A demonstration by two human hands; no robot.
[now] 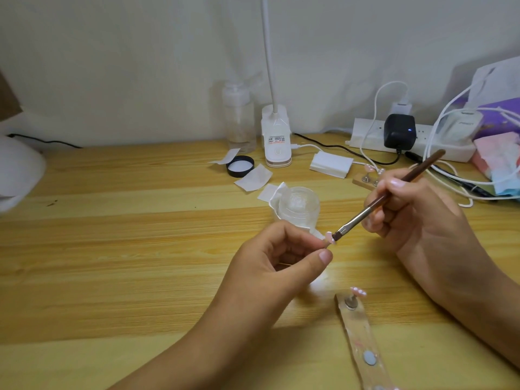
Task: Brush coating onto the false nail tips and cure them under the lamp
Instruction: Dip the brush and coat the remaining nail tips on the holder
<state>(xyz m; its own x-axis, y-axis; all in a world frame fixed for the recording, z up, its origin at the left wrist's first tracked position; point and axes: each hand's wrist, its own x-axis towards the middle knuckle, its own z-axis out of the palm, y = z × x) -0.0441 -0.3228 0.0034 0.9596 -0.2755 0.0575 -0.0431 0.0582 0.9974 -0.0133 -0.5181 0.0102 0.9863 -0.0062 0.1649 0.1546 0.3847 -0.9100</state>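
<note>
Lamp housing, white, sits at the far left edge, well apart from our fingers. Our left hand pinches a pink nail tip between thumb and curled fingers. Just beyond those fingertips stands a clear jar. The brush bristles touch the pinched tip. Our right hand grips the brush handle, fingers curled round it. Below both sets of fingertips lies a wooden strip carrying a second tip.
</note>
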